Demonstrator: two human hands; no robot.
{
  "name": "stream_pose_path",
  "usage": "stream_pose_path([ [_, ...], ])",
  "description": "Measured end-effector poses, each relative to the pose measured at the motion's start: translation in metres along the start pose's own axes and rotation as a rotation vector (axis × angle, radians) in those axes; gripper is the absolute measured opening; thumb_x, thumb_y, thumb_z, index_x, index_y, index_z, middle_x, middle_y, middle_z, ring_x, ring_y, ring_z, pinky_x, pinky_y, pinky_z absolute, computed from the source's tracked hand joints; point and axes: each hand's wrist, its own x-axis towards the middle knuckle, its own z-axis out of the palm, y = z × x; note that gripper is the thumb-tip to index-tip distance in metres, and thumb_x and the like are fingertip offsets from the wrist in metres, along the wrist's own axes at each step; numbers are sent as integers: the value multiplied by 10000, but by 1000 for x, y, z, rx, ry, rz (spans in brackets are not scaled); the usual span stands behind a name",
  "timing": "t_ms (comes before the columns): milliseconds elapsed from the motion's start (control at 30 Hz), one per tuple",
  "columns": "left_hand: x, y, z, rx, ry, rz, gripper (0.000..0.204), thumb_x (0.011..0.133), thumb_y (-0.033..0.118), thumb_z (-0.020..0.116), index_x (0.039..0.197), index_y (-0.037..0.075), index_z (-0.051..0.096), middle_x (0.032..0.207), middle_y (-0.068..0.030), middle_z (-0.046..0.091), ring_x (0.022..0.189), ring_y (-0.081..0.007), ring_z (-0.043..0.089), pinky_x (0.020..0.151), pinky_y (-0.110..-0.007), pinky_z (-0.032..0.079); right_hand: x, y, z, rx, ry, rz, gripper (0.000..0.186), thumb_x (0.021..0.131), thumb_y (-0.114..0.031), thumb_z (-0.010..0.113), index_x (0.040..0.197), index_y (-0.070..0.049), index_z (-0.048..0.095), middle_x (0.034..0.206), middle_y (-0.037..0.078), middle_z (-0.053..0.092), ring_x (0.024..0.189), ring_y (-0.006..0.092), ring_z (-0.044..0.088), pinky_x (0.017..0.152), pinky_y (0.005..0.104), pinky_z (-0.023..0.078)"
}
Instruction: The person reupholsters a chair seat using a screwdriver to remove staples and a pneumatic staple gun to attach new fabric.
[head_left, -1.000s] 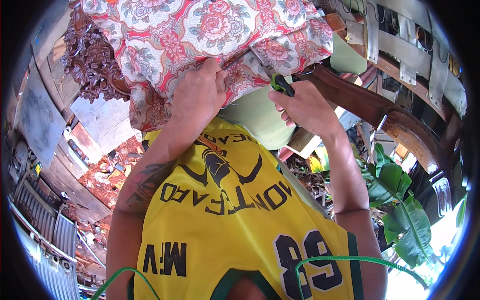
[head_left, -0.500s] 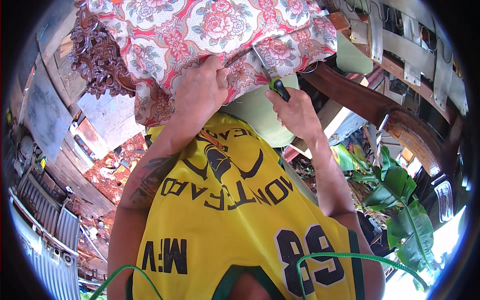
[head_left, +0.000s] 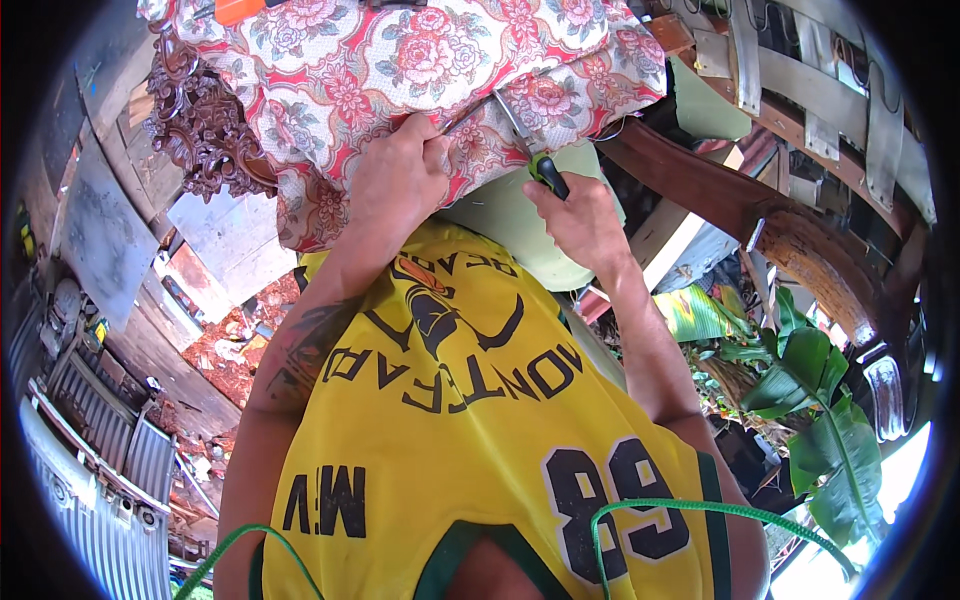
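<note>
Fabric [head_left: 440,55], whitish with red bands and pink flowers, is lying across the top of the view, its near edge hanging in front of the person's chest. The left grip [head_left: 400,172] is pinching it at a fold, thumb and forefinger pressing close together. Just to the right of them, a dark line [head_left: 468,115] is slanting over the fabric toward the tip of a tool [head_left: 522,135]. The right grip [head_left: 582,220] is clasping the tool's green and black handle, and the narrow metal end is pointing up and left, against the fabric. A pale green sheet [head_left: 530,225] is showing below the fabric's near edge, between the two grips.

Dark carved wood [head_left: 212,130] is jutting out past the fabric's left side. An orange thing [head_left: 237,10] is resting on the fabric at the upper left, partly cut off by the view's edge. To the right, a curved brown beam [head_left: 700,182] is sloping away from the fabric, and pale straps [head_left: 825,95] are crossing one another above it. Broad leaves [head_left: 835,450] are spreading at the lower right. The person is wearing a yellow jersey [head_left: 420,470], and a green cord [head_left: 700,506] is curving over it.
</note>
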Motion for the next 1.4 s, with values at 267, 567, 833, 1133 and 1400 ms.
stream_pose_path([
  [267,0,-1,-1,-19,46,13,169,989,235,690,985,65,696,692,-165,680,660,-360,695,670,-473,513,1,4,2,-32,25,-48,412,986,-341,697,914,64,678,701,218,642,648,296,616,731,444,522],
  [567,0,-6,-2,-50,35,103,188,1003,257,673,1008,69,678,742,-141,720,711,-348,722,692,-462,530,2,-1,-7,230,-94,26,370,986,-307,685,885,48,657,707,81,639,590,137,621,527,316,518],
  [833,-2,-1,-3,74,46,163,171,1017,237,645,1002,66,632,787,-227,714,783,-464,704,692,-559,520,-2,-12,-18,459,-215,83,327,975,-263,691,954,61,651,758,79,631,575,148,602,491,317,480],
  [1133,-22,14,1,-3,-155,177,190,1018,258,631,1029,75,578,789,-248,701,788,-489,690,705,-602,513,-4,-39,-38,369,-241,145,299,983,-266,723,920,14,639,733,74,644,546,141,597,444,302,463],
  [1400,-18,22,3,13,-116,164,139,1013,252,628,1042,116,629,854,-205,715,792,-467,692,708,-580,526,-5,-37,-41,369,-245,148,311,984,-284,723,941,18,659,730,72,646,549,136,603,445,303,469],
])
